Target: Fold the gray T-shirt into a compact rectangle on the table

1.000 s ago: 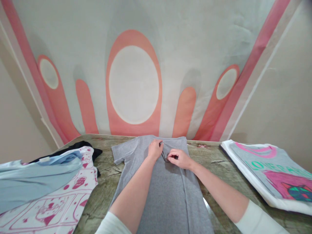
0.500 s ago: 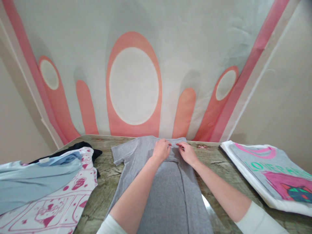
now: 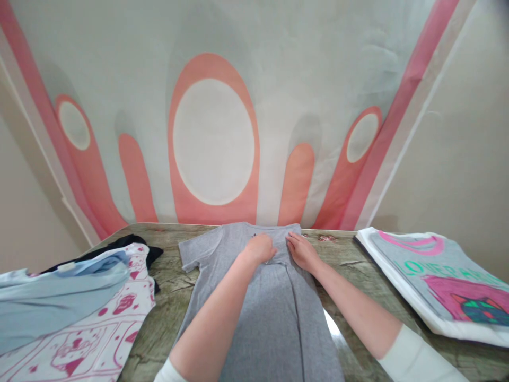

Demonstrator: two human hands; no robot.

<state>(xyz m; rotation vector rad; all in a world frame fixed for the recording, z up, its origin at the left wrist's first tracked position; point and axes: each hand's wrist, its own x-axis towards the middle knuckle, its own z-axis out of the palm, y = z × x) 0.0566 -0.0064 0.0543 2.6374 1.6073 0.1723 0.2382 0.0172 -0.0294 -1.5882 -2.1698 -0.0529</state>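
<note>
A grey T-shirt lies spread on the table, its collar end at the far edge. One short sleeve points left; the shirt's right side is folded inward, with a long fold edge running toward me. My left hand rests on the upper part below the collar, its fingers curled closed against the cloth. Beside it, my right hand touches the folded right edge near the shoulder, fingers stretched out and slightly apart over the fabric. The undersides of both hands are hidden.
On the left lie a light blue garment, a white garment with pink prints and a black garment. A folded stack topped by a grey shirt with pink collar sits right on the wood-patterned table. A wall rises behind.
Both hands have come down slightly toward me on the shirt's upper part. My right hand's fingers have gone from a raised pinch to lying on the cloth. The view has shifted a little.
</note>
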